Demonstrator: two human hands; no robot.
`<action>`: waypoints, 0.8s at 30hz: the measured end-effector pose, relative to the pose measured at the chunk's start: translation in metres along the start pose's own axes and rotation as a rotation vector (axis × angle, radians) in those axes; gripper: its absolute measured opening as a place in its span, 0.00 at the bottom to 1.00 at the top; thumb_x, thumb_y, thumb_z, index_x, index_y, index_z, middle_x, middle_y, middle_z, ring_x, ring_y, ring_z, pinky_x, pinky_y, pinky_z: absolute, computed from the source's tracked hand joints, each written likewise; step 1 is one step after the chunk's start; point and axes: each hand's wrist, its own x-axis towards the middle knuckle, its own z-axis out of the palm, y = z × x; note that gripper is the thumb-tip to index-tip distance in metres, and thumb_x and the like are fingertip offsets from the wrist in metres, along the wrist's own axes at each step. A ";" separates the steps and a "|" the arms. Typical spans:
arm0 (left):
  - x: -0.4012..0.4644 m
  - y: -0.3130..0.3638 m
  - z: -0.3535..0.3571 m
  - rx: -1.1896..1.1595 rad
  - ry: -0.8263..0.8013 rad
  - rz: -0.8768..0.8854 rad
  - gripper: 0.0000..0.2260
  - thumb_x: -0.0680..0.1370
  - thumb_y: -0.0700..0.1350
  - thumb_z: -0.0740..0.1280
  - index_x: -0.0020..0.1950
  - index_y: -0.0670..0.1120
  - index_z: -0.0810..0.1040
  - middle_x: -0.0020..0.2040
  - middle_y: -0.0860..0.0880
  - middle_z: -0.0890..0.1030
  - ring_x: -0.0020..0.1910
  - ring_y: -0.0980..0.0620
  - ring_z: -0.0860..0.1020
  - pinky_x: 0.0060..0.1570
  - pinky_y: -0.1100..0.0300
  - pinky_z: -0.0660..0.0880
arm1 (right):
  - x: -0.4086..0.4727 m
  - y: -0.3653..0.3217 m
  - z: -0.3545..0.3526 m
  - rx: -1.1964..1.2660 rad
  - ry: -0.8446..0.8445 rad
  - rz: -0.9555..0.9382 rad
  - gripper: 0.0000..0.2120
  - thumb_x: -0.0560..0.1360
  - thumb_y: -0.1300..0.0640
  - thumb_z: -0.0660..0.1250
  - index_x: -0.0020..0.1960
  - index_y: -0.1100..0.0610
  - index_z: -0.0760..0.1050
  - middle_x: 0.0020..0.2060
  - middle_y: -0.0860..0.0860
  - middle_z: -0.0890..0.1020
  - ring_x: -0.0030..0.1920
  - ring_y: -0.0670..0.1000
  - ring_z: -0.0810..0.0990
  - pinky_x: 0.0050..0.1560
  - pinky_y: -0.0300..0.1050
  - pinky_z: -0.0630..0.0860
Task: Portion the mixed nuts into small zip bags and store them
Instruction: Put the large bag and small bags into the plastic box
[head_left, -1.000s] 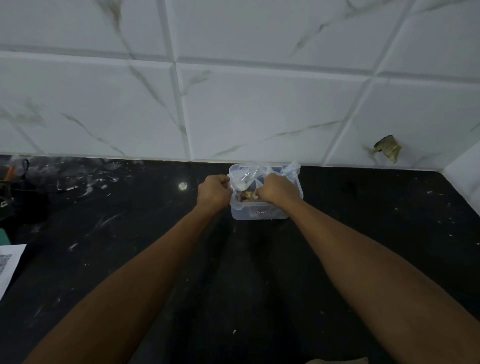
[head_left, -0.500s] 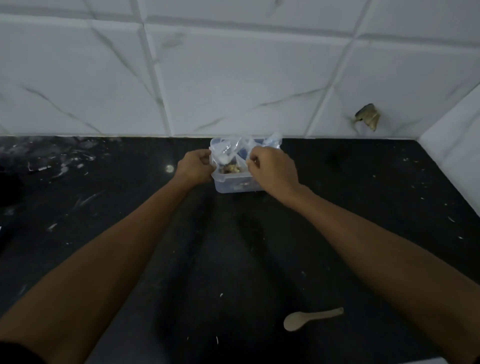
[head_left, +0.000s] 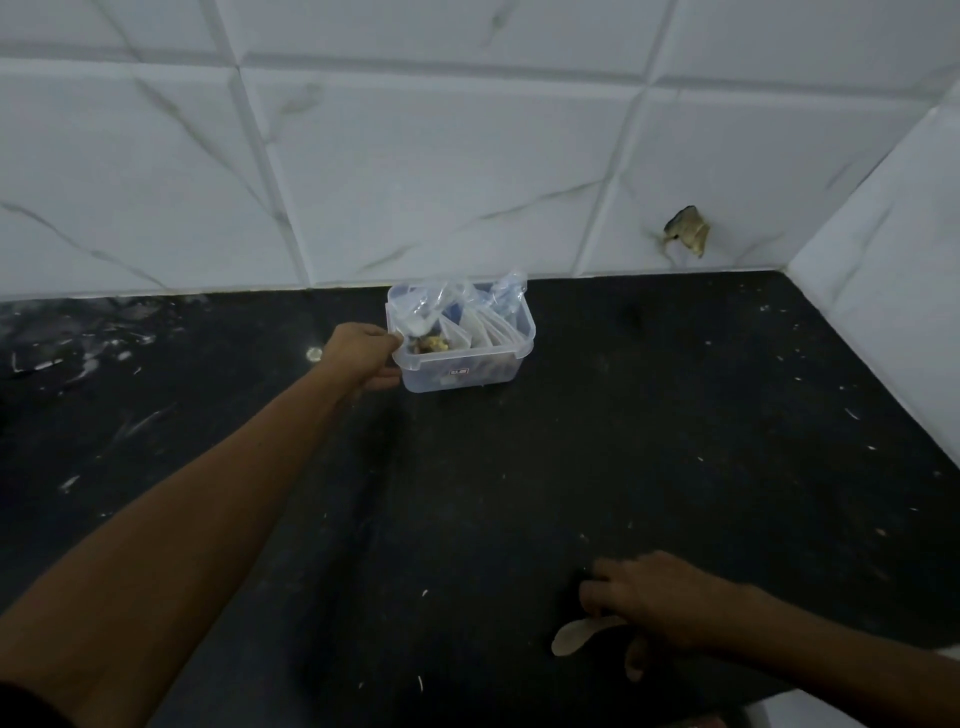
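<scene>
Two hands work apart: the left hand (head_left: 363, 358) clasps the near-left corner of the clear box (head_left: 467, 371) of zip bags (head_left: 470, 317); right hand (head_left: 660, 603) curls onto the spoon (head_left: 574, 635) on the desk (head_left: 675, 441).

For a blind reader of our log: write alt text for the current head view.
A person's left hand holds the side of a clear plastic container packed with small zip bags of nuts, at the back of a black counter by a white tiled wall. Near the front edge, the right hand reaches onto a pale spoon.
</scene>
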 end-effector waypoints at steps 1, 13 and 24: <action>0.000 0.000 0.001 -0.008 -0.003 -0.011 0.11 0.80 0.42 0.65 0.61 0.39 0.77 0.53 0.40 0.81 0.44 0.47 0.82 0.40 0.56 0.81 | 0.002 0.001 0.003 -0.037 0.013 0.006 0.26 0.74 0.50 0.70 0.68 0.52 0.65 0.65 0.54 0.68 0.59 0.58 0.74 0.56 0.55 0.72; -0.005 0.001 0.000 -0.064 -0.006 -0.023 0.05 0.80 0.41 0.66 0.53 0.41 0.79 0.53 0.42 0.81 0.43 0.50 0.82 0.33 0.61 0.80 | 0.019 0.008 -0.052 -0.048 0.455 -0.021 0.11 0.80 0.50 0.58 0.57 0.52 0.75 0.54 0.50 0.76 0.53 0.50 0.77 0.51 0.44 0.74; -0.007 -0.002 0.003 -0.129 0.024 -0.028 0.07 0.80 0.41 0.66 0.55 0.39 0.80 0.51 0.41 0.82 0.43 0.49 0.83 0.31 0.62 0.80 | 0.132 0.031 -0.148 0.013 0.883 0.063 0.05 0.75 0.60 0.64 0.46 0.59 0.79 0.52 0.54 0.79 0.50 0.55 0.79 0.40 0.41 0.70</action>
